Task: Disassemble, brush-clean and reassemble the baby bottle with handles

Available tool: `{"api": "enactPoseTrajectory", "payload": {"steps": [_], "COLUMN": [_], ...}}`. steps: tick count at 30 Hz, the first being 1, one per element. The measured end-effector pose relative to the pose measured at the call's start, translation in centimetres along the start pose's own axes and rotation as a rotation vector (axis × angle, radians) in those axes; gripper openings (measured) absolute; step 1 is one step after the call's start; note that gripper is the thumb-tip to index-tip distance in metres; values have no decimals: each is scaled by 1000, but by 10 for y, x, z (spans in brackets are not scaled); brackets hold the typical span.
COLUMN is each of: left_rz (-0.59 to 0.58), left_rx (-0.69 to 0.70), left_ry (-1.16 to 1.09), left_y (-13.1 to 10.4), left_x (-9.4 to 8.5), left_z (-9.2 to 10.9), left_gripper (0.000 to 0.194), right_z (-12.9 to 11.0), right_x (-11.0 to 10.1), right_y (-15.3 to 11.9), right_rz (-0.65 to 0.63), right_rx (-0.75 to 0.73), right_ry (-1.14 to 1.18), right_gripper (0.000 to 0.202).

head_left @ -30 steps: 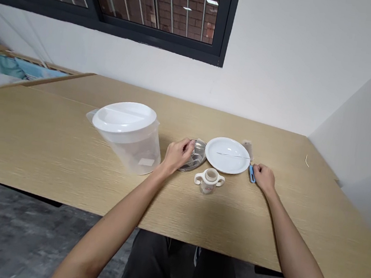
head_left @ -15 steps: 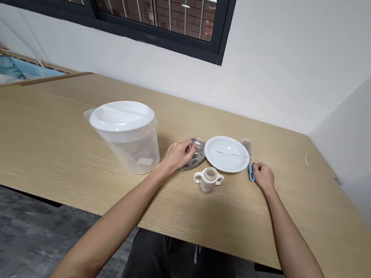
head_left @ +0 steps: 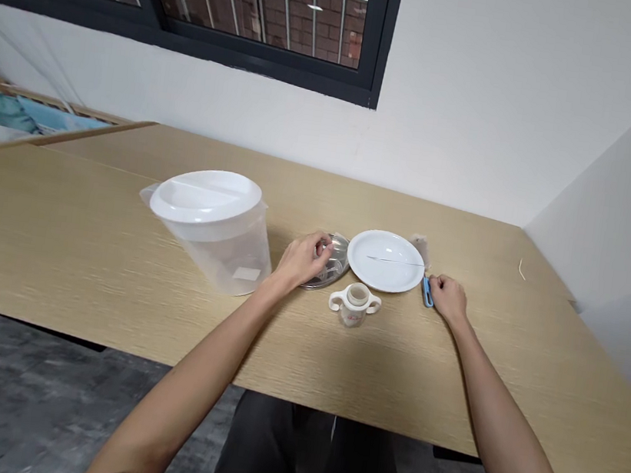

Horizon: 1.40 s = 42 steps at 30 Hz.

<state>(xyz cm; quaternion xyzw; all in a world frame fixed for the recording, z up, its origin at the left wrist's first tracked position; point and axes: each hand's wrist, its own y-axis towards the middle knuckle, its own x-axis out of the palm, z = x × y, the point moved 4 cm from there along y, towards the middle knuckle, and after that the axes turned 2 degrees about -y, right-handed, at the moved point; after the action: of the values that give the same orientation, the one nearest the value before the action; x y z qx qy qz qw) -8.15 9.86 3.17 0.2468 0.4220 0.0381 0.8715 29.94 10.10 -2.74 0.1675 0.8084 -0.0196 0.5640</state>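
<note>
My left hand (head_left: 304, 257) rests with curled fingers over the left side of a shiny round metal dish (head_left: 338, 261), which holds something clear that I cannot make out. My right hand (head_left: 448, 297) is a loose fist on the table, close beside a blue handle (head_left: 427, 292); nothing shows in its fingers. Between the hands sits a white plate (head_left: 388, 281), with a thin rod (head_left: 393, 261) lying across it toward the blue handle. In front of the plate stands a small two-handled cup (head_left: 353, 307), upright and without a lid.
A large translucent pitcher (head_left: 232, 253) with a white lid stands left of my left arm. Behind the plate's right edge is a small greyish packet (head_left: 421, 249). A thin bent white piece (head_left: 521, 270) lies far right on the wooden table (head_left: 332, 378). Wall and window are behind.
Both hands and the things on the table stay where they were. Only the view has shifted very slightly, and my legs under the table have moved a little.
</note>
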Motion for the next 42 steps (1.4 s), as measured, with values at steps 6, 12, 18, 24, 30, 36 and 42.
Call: {"api": "enactPoseTrajectory", "payload": {"steps": [6, 12, 18, 24, 30, 36, 42], "left_rz": [-270, -225, -266, -286, -217, 9, 74], "left_rx": [72, 77, 102, 127, 97, -78, -195], "left_ry": [121, 96, 44, 15, -177, -487, -777], "left_y": [-8, -9, -4, -1, 2, 1, -2], "left_x": [20, 28, 22, 10, -4, -17, -17], "left_z": [5, 5, 1, 4, 9, 15, 22], "left_gripper": [35, 21, 17, 24, 30, 28, 37], "right_z": [-1, -1, -2, -4, -4, -3, -4], "right_x": [0, 0, -2, -4, -4, -4, -3], "right_y": [0, 0, -1, -3, -4, -3, -3], "right_rz": [2, 7, -4, -5, -5, -6, -7], "right_rx": [-8, -6, 7, 17, 8, 7, 5], "right_ry": [1, -1, -6, -10, -15, -24, -33], "right_gripper": [42, 42, 42, 41, 41, 40, 39]}}
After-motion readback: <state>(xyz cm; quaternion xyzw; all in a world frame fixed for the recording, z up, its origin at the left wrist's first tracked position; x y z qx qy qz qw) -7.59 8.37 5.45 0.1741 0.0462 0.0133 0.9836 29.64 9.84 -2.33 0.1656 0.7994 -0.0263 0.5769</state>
